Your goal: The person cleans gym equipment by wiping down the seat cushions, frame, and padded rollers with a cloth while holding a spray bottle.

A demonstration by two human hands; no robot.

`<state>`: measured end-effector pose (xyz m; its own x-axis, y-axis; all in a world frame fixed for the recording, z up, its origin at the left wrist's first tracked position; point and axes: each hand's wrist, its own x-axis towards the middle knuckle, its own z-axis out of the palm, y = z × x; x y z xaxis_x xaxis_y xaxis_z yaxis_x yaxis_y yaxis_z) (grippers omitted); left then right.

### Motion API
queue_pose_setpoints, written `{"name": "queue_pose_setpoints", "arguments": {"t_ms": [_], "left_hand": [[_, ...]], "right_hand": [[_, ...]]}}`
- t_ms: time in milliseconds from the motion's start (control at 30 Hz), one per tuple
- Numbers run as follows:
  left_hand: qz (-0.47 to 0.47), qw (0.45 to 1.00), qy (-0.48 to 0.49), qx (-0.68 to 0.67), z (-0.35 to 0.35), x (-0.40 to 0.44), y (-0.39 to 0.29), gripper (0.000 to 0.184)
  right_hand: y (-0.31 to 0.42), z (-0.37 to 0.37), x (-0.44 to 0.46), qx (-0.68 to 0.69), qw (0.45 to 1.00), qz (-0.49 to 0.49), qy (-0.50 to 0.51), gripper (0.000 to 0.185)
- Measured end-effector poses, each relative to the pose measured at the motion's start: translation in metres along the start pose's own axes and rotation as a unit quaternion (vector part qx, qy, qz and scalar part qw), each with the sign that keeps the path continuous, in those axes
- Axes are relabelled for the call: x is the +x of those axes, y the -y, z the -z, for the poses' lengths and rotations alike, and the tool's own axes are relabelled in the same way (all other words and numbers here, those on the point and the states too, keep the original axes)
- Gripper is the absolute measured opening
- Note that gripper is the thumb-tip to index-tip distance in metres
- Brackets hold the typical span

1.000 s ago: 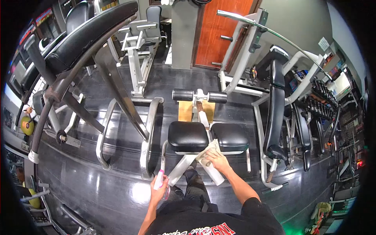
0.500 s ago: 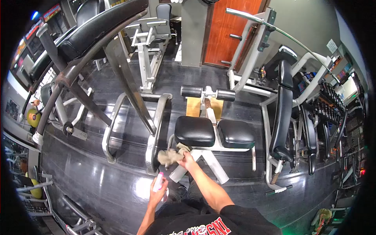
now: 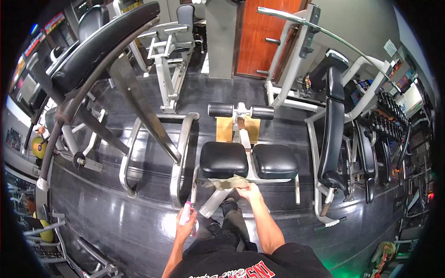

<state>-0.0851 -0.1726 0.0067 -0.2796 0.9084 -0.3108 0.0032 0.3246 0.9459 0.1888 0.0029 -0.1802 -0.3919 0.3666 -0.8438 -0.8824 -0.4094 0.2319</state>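
Observation:
My left hand (image 3: 186, 224) is wrapped around a small white bottle with pink parts (image 3: 185, 212), held upright low in front of my body. My right hand (image 3: 249, 191) grips a beige cloth (image 3: 226, 184), which trails out to the left in a loose, slightly blurred strip. The cloth is just in front of the near edge of the left black seat pad (image 3: 224, 158); whether it touches the bench cannot be made out. Beside that pad is a second black pad (image 3: 276, 161), both mounted on a white metal frame (image 3: 217, 203).
Black foam rollers (image 3: 221, 110) stand behind the pads. A large machine with a slanted steel post (image 3: 146, 113) rises on my left. To the right is a black-padded bench (image 3: 333, 139) under a long bar (image 3: 333, 39). A dumbbell rack (image 3: 389, 121) stands farther right.
My right hand has moved right with the cloth, which was bunched up and now hangs more spread out. The left hand still holds the bottle, and the view has shifted slightly.

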Motion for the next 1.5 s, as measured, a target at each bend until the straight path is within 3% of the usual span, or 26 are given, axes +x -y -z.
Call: {"name": "queue_pose_setpoints", "arguments": {"t_ms": [33,133,233,267,367,400,467,533,567,600,633,733,800,933,1000,1133,1200,1233,1267,1333,1367,1400,1500], "left_hand": [[0.001,1.0,0.007,0.001,-0.004,0.004,-0.002,0.018],[0.016,0.999,0.031,-0.001,-0.016,0.013,-0.006,0.018],[-0.005,0.998,0.054,0.017,-0.028,0.022,-0.004,0.017],[-0.016,0.998,0.059,0.026,-0.03,0.024,-0.002,0.016],[-0.024,0.997,0.069,0.039,-0.032,0.029,-0.002,0.015],[-0.019,0.996,0.071,0.04,-0.034,0.03,-0.002,0.014],[-0.017,0.996,0.081,0.043,-0.035,0.032,0.003,0.015],[-0.021,0.995,0.085,0.046,-0.037,0.036,-0.001,0.015],[-0.023,0.994,0.085,0.059,-0.038,0.036,-0.006,0.015],[-0.025,0.994,0.085,0.071,-0.039,0.035,-0.009,0.015],[-0.023,0.994,0.084,0.065,-0.037,0.036,-0.003,0.019],[-0.015,0.997,0.073,0.033,-0.032,0.03,-0.006,0.019],[-0.017,0.997,0.07,0.035,-0.028,0.025,-0.006,0.018],[-0.036,0.997,0.052,0.036,-0.017,0.014,-0.004,0.016],[-0.034,0.998,0.045,0.031,-0.009,0.009,0.002,0.016],[-0.029,0.998,0.042,0.039,0.001,-0.002,0.004,0.015],[-0.042,0.998,0.031,0.042,0.007,-0.01,-0.001,0.015],[-0.055,0.997,0.027,0.046,0.011,-0.013,-0.003,0.016],[-0.056,0.997,0.02,0.047,0.015,-0.017,-0.002,0.016],[-0.033,0.999,-0.001,0.018,0.024,-0.023,0.005,0.019],[-0.033,0.999,-0.007,0.017,0.028,-0.026,0.008,0.019],[-0.022,0.999,-0.016,0.02,0.033,-0.03,0.011,0.019],[0.009,0.999,-0.032,0.027,0.043,-0.041,0.013,0.018]], "right_hand": [[0.008,0.0,-0.013,0.008,0.999,0.013,0.033,0.032],[0.059,0.014,-0.045,-0.035,0.993,0.115,-0.023,0.032],[0.098,0.042,-0.038,-0.017,0.995,0.088,0.051,0.029],[0.114,0.049,-0.048,-0.008,0.987,0.163,-0.004,0.028],[0.174,0.07,-0.078,0.038,0.955,0.292,0.026,0.025],[0.196,0.08,-0.085,-0.045,0.93,0.361,0.047,0.03],[0.19,0.055,-0.109,-0.103,0.825,0.547,-0.1,0.028],[0.189,0.055,-0.095,-0.188,0.791,0.571,-0.118,0.03],[0.183,0.054,-0.074,-0.249,0.765,0.55,-0.228,0.033],[0.126,0.013,-0.088,-0.124,0.772,0.591,-0.199,0.036],[0.097,0.001,-0.083,-0.126,0.774,0.589,-0.196,0.036],[0.034,-0.002,-0.065,-0.36,0.587,0.632,-0.355,0.041],[-0.007,0.012,-0.015,-0.37,0.507,0.697,-0.346,0.023],[-0.097,0.018,0.027,-0.535,0.472,0.662,-0.231,0.016],[-0.133,0.008,0.027,-0.54,0.562,0.596,-0.193,0.015],[-0.2,0.019,0.051,-0.708,0.457,0.531,0.091,0.022],[-0.234,0.008,0.043,-0.713,0.518,0.463,0.09,0.03],[-0.241,0.004,0.062,-0.727,0.586,0.354,0.052,0.033],[-0.243,0.005,0.076,-0.69,0.653,0.311,0.018,0.031],[-0.235,0.011,0.113,-0.672,0.643,0.366,0.039,0.031],[-0.236,-0.025,0.039,-0.652,0.663,0.366,0.032,0.032],[-0.23,-0.025,0.054,-0.641,0.604,0.469,0.065,0.032],[-0.226,-0.072,0.02,-0.658,0.517,0.543,0.063,0.026]]}}
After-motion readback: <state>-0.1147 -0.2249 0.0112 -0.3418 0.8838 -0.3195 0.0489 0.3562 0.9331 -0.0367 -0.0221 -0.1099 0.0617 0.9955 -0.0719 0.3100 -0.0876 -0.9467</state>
